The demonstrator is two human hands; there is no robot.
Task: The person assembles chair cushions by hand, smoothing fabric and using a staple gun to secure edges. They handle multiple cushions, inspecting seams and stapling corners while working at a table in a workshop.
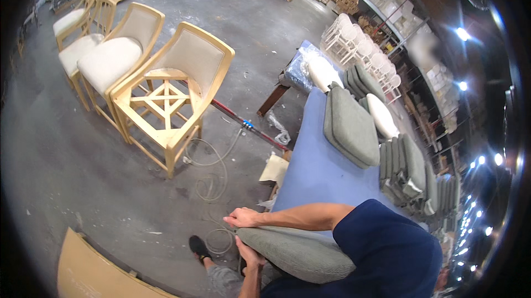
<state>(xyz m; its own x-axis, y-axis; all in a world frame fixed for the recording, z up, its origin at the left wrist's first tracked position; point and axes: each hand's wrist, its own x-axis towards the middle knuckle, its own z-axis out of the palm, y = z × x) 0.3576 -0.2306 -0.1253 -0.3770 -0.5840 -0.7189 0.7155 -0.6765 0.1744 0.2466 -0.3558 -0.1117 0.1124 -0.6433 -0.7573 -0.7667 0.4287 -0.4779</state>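
A grey-green upholstered seat cushion (301, 251) is held tilted against my body, its narrow end toward the left. My left hand (250, 255) wraps round that end from below, thumb along the edge. Over the same end reaches my right hand (243, 218), its fingers curled together at the cushion's upper edge. Whatever it may be pinching is too small to make out. Left of my hands stands a pale wooden chair frame (176, 96) with a padded beige back and an open, cross-braced seat.
More chairs (113, 57) with white seats line up behind the frame. A blue-covered table (315, 160) carries stacked grey-green cushions (351, 126) and white ones. An air hose (224, 168) loops over the floor. A cardboard sheet (99, 270) lies at lower left.
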